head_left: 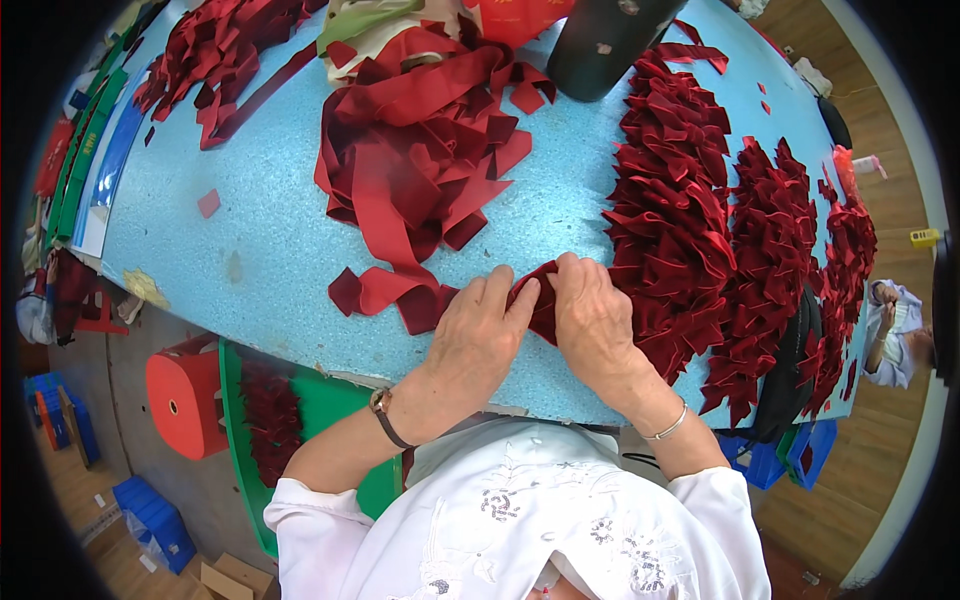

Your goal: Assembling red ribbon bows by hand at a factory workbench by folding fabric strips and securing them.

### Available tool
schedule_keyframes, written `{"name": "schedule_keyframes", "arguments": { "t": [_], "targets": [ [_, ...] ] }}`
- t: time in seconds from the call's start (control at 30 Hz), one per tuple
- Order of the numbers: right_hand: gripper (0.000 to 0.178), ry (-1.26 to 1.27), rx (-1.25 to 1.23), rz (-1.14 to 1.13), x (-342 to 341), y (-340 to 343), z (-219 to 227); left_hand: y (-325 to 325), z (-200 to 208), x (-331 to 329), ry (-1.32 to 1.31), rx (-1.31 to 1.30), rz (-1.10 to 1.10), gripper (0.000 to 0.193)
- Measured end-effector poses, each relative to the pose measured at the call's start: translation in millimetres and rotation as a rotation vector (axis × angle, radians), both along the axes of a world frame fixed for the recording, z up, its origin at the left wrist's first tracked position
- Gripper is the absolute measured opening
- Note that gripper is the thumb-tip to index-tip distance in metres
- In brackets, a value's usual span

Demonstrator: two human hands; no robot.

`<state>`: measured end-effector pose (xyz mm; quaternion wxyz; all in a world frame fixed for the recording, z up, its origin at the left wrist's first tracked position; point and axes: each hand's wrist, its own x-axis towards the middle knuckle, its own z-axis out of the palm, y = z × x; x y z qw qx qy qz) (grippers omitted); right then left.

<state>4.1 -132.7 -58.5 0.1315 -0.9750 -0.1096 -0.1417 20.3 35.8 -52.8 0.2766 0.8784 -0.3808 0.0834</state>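
Note:
A dark red velvety ribbon [541,318] is pinched between my two hands at the table's near edge. My left hand [482,325] has its thumb and fingers closed on the ribbon's left side. My right hand [597,320] grips the folded part just beside it, fingertips pressed together. Left of my hands, a loose ribbon tail [385,290] curls on the table and runs up to a tangled heap of red ribbon [400,150]. Close to my right hand lies a thick row of folded ribbon [672,220] with pointed tips.
More folded rows [765,250] lie to the right on the blue table [270,230], by a black pouch [790,375]. A dark cylinder [610,50] stands at the back. Below are a green bin [375,480] and a red roll [180,400]. Another person [895,330] is at far right.

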Motion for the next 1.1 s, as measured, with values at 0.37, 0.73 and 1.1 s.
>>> {"name": "schedule_keyframes", "arguments": {
  "t": [0.37,0.73,1.1],
  "targets": [
    [0.014,-0.064,-0.012,-0.039,-3,-13,20,1,0,-7,-0.062,0.026,0.008,0.047],
    [0.007,0.186,0.251,-0.012,24,-17,14,0,-1,-6,0.015,-0.029,0.022,0.045],
    [0.004,0.323,0.379,0.072,25,-6,25,0,-4,-10,0.010,-0.010,0.059,0.040]
  ]
}}
